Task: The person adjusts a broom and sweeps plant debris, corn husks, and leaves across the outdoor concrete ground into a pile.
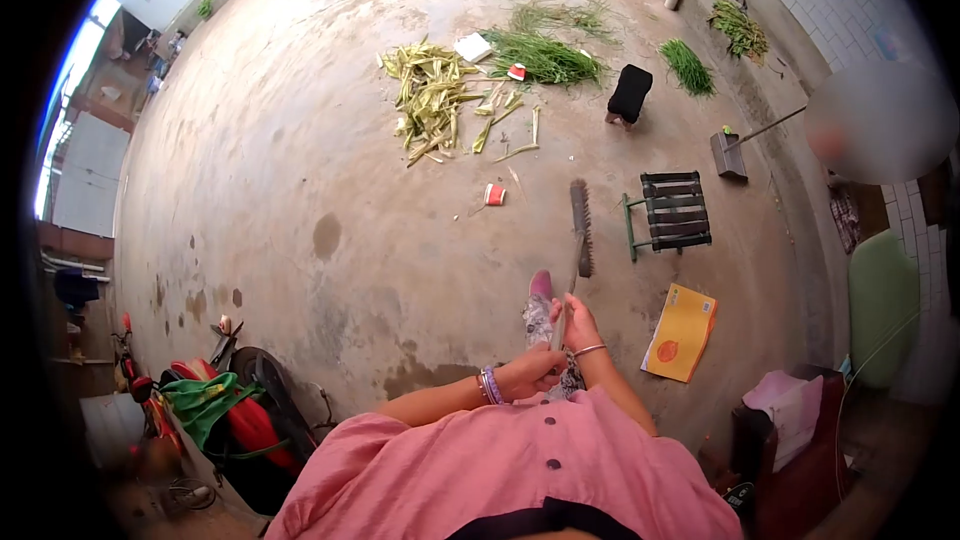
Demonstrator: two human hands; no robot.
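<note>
A broom (pixel 581 230) with a long dark bristle head rests on the concrete floor in front of me, its handle running back to my body. My left hand (pixel 535 372), with a beaded bracelet at the wrist, is closed round the handle near its upper end. Slightly farther forward, my right hand (pixel 577 324), with a metal bangle, is also round the handle. Beyond the broom head lie a red and white paper cup (pixel 495 195) and a pile of yellowish husks (pixel 430 90).
Right of the broom are a slatted folding stool (pixel 677 212), an orange folder (pixel 680 332), a black-topped stool (pixel 630 93) and a dustpan (pixel 729 156). Green stalks (pixel 545 56) lie farther off. Red and green items stand left; a person sits at right.
</note>
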